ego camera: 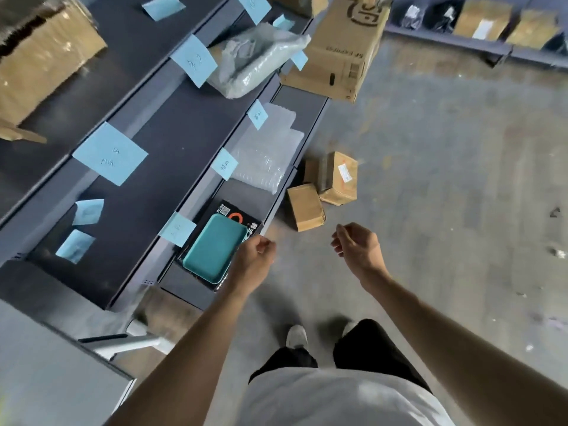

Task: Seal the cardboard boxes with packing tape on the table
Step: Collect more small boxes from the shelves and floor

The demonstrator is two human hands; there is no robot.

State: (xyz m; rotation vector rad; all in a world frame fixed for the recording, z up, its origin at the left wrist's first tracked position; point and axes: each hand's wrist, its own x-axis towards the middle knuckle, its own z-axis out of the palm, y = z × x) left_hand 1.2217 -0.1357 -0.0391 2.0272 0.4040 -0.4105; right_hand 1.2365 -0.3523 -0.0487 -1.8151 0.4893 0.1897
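Brown cardboard boxes (307, 206) on mottled concrete (430, 179); left hand (253, 256), right hand (356, 247) curled.

The shelving (184, 133) on the left of the frame is dark grey metal, matt and smooth. The blue notes (110, 153) stuck to it are thin matt paper. The large box (341, 53) at upper centre is brown matt cardboard. The small boxes (338, 178) at centre carry glossy tape. The stacked trays (267, 158) are clear, shiny plastic, and the teal tray (213, 252) is smooth. The floor (445, 195) is rough, mottled concrete.
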